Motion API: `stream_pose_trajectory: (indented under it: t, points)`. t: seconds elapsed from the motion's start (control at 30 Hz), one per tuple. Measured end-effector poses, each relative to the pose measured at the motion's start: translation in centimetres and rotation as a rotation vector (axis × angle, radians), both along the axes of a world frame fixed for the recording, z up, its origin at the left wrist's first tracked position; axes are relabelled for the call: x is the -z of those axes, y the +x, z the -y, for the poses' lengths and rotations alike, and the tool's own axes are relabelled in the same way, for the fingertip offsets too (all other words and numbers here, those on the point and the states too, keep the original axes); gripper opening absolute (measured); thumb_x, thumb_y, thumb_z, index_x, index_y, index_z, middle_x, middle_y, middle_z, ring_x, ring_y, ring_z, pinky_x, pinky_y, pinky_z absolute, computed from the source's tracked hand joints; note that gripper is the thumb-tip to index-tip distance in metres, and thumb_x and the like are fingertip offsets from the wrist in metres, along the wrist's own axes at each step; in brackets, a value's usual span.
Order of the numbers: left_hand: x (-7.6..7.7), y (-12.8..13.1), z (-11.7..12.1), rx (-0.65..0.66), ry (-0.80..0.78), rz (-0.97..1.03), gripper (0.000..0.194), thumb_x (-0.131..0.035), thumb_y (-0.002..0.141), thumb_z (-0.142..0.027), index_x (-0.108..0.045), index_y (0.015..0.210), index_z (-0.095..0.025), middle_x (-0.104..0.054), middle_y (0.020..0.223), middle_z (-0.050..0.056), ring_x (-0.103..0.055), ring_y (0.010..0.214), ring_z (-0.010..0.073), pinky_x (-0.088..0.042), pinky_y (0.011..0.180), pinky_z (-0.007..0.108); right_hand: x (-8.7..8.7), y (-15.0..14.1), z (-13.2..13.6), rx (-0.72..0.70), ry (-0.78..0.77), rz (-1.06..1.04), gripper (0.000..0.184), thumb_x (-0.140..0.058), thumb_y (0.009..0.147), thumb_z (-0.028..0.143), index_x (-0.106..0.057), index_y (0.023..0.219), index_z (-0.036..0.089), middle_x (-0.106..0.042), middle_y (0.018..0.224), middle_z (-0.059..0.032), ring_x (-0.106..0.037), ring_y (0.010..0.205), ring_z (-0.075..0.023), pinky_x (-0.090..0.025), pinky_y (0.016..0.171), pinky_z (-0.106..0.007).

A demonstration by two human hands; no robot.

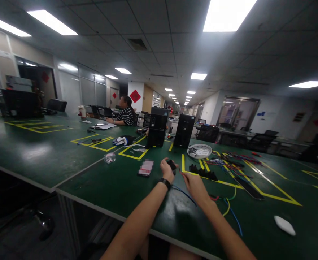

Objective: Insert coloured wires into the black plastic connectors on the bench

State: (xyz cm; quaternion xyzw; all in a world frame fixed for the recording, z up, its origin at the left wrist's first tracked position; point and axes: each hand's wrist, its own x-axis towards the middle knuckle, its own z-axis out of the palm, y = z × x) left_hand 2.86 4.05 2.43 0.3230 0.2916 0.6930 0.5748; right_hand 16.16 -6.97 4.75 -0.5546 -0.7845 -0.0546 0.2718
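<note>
My left hand [166, 170] is closed around a small black block-like part [171, 165], whose exact kind I cannot make out. Just to its right, my right hand [194, 184] pinches the end of a thin red wire [181, 172] close to the block; whether the two touch is too small to tell. A blue wire [185, 193] runs beneath my right wrist. Beyond that forearm lie loose yellow and blue wires [227, 207] on the green table. Several black parts [203, 172] sit in a row to the right of my hands.
A blurred card or packet [146, 168] and a small clear container [109, 157] lie left. Two black computer towers [158, 126] stand behind, beside a white basket [199, 151]. Bundled wires [234, 162] spread right; a white mouse [284, 225] is near. A person [126, 113] sits across.
</note>
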Motion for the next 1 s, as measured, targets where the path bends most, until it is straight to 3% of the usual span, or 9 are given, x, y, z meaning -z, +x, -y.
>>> stream_pose_trajectory:
  t: [0.1,0.17,0.27,0.33,0.4,0.47,0.53,0.73,1.0]
  points:
    - [-0.2,-3.2,-1.1,-0.050,-0.080,0.114,0.027,-0.028,0.091,-0.036,-0.047,0.102,-0.021,-0.047,0.061,-0.005,-0.050,0.047,0.0079,-0.049,0.061,0.027,3.8,-1.7,2.2,0.003,-0.074,0.040,0.032,-0.036,0.097,0.025,-0.067,0.097,0.021,-0.071,0.085,-0.0080,-0.068,0.078,-0.0208,-0.045,0.069,-0.027]
    - [0.1,-3.7,-1.2,-0.030,-0.111,0.160,0.031,-0.027,0.092,-0.041,-0.047,0.105,-0.021,-0.051,0.063,-0.003,-0.054,0.051,0.0100,-0.050,0.062,0.029,4.9,-2.4,2.8,0.000,-0.109,0.083,0.031,-0.038,0.097,0.029,-0.068,0.095,0.021,-0.070,0.087,-0.0090,-0.066,0.083,-0.0210,-0.046,0.074,-0.028]
    - [0.7,-1.7,-0.1,0.106,-0.130,0.158,0.038,-0.034,0.090,-0.049,-0.049,0.105,-0.018,-0.057,0.066,0.000,-0.057,0.053,0.0135,-0.050,0.059,0.032,4.1,-2.4,2.0,0.079,0.006,0.065,0.028,-0.046,0.093,0.033,-0.064,0.111,0.020,-0.063,0.109,-0.0138,-0.057,0.104,-0.0278,-0.044,0.087,-0.038]
    - [1.1,0.3,1.0,0.217,-0.136,0.101,0.039,-0.039,0.090,-0.051,-0.050,0.102,-0.016,-0.058,0.067,0.001,-0.058,0.053,0.0139,-0.049,0.058,0.030,3.1,-1.8,0.5,0.068,0.112,-0.008,0.046,-0.055,0.087,0.029,-0.048,0.132,0.019,-0.050,0.131,-0.0154,-0.044,0.122,-0.0309,-0.040,0.096,-0.045]
    - [1.4,1.8,1.8,0.297,-0.142,0.030,0.039,-0.043,0.089,-0.052,-0.052,0.098,-0.015,-0.059,0.069,0.002,-0.058,0.056,0.0137,-0.049,0.059,0.029,2.6,-0.9,-1.4,-0.049,0.126,-0.077,0.065,-0.061,0.082,0.024,-0.034,0.141,0.019,-0.042,0.140,-0.0148,-0.039,0.128,-0.0288,-0.036,0.102,-0.045]
    - [1.7,2.4,2.0,0.323,-0.147,-0.047,0.041,-0.045,0.088,-0.053,-0.054,0.095,-0.014,-0.060,0.074,0.003,-0.059,0.062,0.0139,-0.048,0.062,0.028,2.6,0.3,-3.1,-0.178,0.068,-0.112,0.067,-0.065,0.078,0.023,-0.036,0.139,0.020,-0.048,0.136,-0.0130,-0.044,0.124,-0.0262,-0.037,0.103,-0.043]
    - [1.8,2.2,1.8,0.252,-0.109,-0.169,0.040,-0.046,0.087,-0.053,-0.055,0.097,-0.015,-0.061,0.080,0.005,-0.060,0.070,0.0150,-0.047,0.067,0.028,2.9,1.5,-4.8,-0.187,0.024,-0.129,0.061,-0.068,0.076,0.024,-0.044,0.132,0.020,-0.056,0.126,-0.0115,-0.051,0.117,-0.0257,-0.039,0.101,-0.043]
    - [1.9,0.0,0.6,-0.311,0.140,-0.459,0.020,-0.041,0.091,-0.032,-0.053,0.103,-0.021,-0.062,0.097,0.006,-0.056,0.095,0.0184,-0.039,0.087,0.030,4.0,3.8,-9.5,0.095,-0.167,0.049,0.056,-0.071,0.074,0.026,-0.051,0.126,0.018,-0.059,0.122,-0.0139,-0.051,0.116,-0.0284,-0.039,0.096,-0.041]
    - [2.3,-0.3,0.3,-0.376,0.081,-0.515,0.018,-0.037,0.091,-0.027,-0.052,0.100,-0.021,-0.060,0.096,0.007,-0.051,0.098,0.0213,-0.036,0.090,0.033,4.1,4.7,-14.0,0.059,-0.304,0.155,0.058,-0.061,0.081,0.033,-0.045,0.136,0.023,-0.050,0.137,-0.0104,-0.040,0.129,-0.0268,-0.031,0.103,-0.044]
